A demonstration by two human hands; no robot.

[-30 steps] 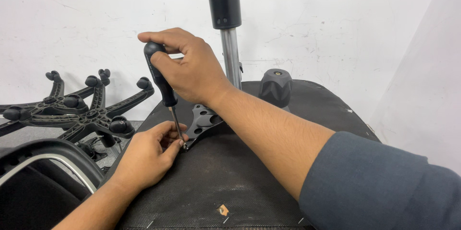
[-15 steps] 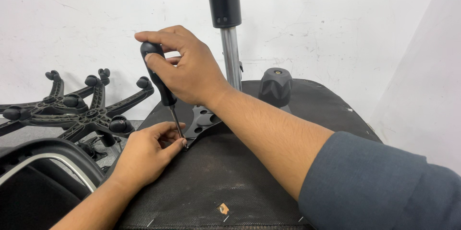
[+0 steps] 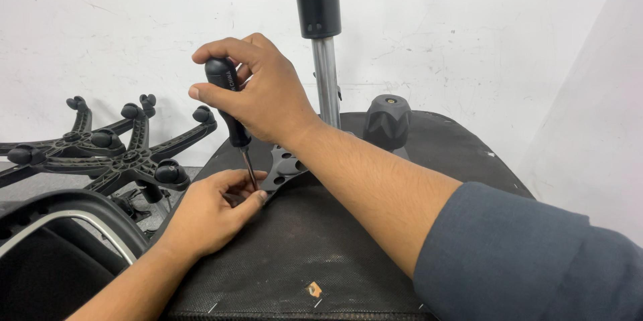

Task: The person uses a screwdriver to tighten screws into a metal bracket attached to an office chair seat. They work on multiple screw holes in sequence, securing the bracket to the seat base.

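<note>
My right hand [image 3: 258, 90] grips the black handle of a screwdriver [image 3: 228, 103], held nearly upright with its tip down at a black metal plate with holes [image 3: 284, 163]. That plate is fixed to the underside of an upturned chair seat [image 3: 321, 240] covered in black fabric. My left hand [image 3: 211, 210] rests on the seat with its fingertips pinched around the screwdriver's shaft near the tip. What lies under the tip is hidden by my fingers.
A chrome gas-lift post with a black sleeve [image 3: 320, 39] rises from the seat beside a black knob [image 3: 387, 120]. Star-shaped black chair bases [image 3: 120, 153] lie on the floor at left. A curved chair arm [image 3: 60, 217] sits at lower left. A white wall stands behind.
My right hand has shifted its grip a little on the screwdriver handle, fingers turning around it. My left hand stays at the tip.
</note>
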